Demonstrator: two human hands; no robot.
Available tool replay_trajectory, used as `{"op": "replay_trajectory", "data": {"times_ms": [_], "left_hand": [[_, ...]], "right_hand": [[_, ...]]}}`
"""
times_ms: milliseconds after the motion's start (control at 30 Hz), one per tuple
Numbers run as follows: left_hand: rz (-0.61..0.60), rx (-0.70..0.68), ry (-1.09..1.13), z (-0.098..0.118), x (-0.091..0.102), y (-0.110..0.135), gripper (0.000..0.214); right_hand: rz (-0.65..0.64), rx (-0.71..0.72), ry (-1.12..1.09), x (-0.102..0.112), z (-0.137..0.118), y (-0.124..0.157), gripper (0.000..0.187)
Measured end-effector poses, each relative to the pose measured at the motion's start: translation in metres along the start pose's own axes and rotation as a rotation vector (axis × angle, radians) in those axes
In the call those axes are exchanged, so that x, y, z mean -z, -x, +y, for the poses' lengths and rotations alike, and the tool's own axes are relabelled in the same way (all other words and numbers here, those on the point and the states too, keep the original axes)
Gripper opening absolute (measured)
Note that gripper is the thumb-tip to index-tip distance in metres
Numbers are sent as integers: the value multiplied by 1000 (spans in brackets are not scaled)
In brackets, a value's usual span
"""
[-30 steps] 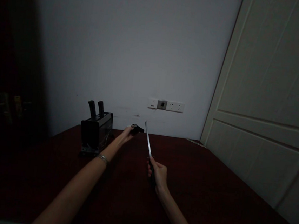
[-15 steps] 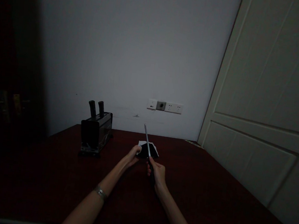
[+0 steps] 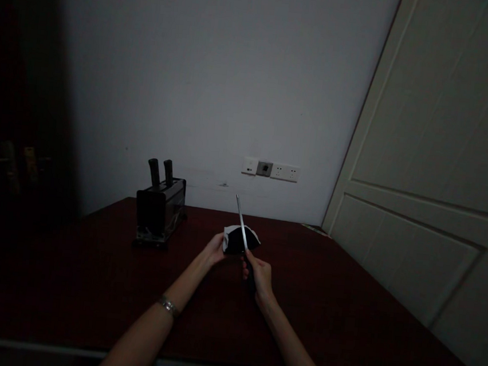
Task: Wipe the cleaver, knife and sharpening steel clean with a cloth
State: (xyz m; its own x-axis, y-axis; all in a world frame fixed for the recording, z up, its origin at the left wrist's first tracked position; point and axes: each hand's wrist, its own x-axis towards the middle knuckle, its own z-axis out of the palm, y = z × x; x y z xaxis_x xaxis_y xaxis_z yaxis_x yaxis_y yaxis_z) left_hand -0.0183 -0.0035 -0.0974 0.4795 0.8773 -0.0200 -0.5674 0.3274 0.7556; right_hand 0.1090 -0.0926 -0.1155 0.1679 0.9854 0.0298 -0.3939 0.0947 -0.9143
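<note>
My right hand [image 3: 262, 278] is closed around the black handle of a knife [image 3: 242, 223]. Its narrow, shiny blade points up and away from me. My left hand [image 3: 215, 249] grips the left edge of a black-and-white cloth [image 3: 233, 242], with the fingers partly hidden behind it. The knife blade crosses in front of the cloth; whether they touch, I cannot tell. Left of my hands stands a dark knife block [image 3: 159, 212], with two black handles sticking up from its top.
A dark red-brown table [image 3: 327, 306] stretches out beneath my hands. White wall sockets [image 3: 284, 172] sit above its back edge. On the right stands a pale panelled door [image 3: 427, 166]. A small flat strip [image 3: 315, 230] lies at the table's back right corner.
The view has dipped slightly, so the table's front edge shows more. My left hand has turned the cloth, and more white shows on its left side. The knife keeps nearly the same slant.
</note>
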Motion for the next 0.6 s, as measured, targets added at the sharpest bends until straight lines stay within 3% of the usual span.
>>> {"op": "replay_trajectory", "data": {"times_ms": [200,367,600], "left_hand": [[-66,-53,-68,-10,-3,0,8],[-140,-84,-185,-14,-9,7,28],[-128,-84,-352,-15,-18,17,32]], "right_hand": [[-11,17,46,3,5,-4,42],[-18,44,149,3,6,-3,46],[34,35,187,3,7,-4,45]]}}
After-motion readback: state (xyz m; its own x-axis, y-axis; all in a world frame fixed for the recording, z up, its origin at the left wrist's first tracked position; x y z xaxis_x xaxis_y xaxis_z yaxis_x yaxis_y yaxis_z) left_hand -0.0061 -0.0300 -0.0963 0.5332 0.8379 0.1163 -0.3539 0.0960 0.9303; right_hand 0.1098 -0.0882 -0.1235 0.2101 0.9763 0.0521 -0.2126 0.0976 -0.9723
